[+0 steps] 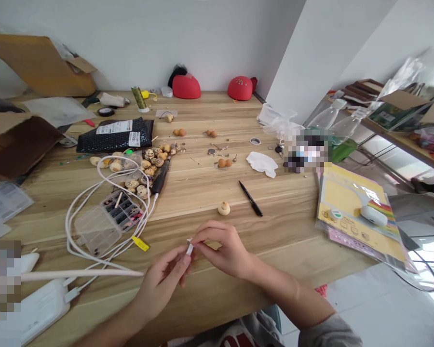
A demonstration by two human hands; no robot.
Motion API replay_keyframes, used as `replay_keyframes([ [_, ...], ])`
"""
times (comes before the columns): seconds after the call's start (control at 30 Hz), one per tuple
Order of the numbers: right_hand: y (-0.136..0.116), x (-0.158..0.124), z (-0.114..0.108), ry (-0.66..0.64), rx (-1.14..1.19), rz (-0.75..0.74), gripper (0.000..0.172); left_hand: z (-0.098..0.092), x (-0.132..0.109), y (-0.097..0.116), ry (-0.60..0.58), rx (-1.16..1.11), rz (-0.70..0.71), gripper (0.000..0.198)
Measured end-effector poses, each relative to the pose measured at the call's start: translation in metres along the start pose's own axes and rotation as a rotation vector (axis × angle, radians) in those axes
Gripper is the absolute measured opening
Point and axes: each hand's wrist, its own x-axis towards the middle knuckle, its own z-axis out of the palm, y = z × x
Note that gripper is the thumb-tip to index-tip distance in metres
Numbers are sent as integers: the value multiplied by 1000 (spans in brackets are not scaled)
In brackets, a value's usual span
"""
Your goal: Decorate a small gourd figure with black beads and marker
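My left hand [162, 279] and my right hand [226, 250] meet over the near edge of the wooden table [267, 226]. Both pinch one small white strip [190, 249], the left from below, the right from its upper end. What the strip is I cannot make out. A small pale gourd [223, 208] stands on the table just beyond my right hand, and a black pen [250, 198] lies to its right.
A clear compartment box [110, 221] sits inside loops of white cable [94, 193] at the left, beside a pile of small gourds [148, 168] and a black padded bag [115, 136]. Yellow packaged goods [358, 217] lie at the right edge. Two red domed objects [186, 86] stand by the wall.
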Motion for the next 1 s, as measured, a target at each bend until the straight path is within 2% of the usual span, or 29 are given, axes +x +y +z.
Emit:
replay_keyframes([
  [0.1,2,-9,1,48,-17,-87,14,3,1,-1,-31,-234,-117,36],
  [0.23,4,-17,0,8,-91,-272,22,6,1,-5,-1,-441,-162,32],
  [0.33,6,-20,-1,-29,-182,-440,25,6,2,-8,10,-490,-126,33],
  [0.47,7,-21,1,-86,-280,-623,21,3,2,-12,29,-476,-89,31],
  [0.7,8,-23,4,-51,-340,-645,22,2,1,-21,-77,-585,-30,45],
  [0.87,7,-18,1,-33,-404,-679,17,4,0,-21,-83,-637,-48,45],
  [1.0,7,-19,-5,-63,-409,-711,19,5,-2,-18,-94,-648,-68,47],
])
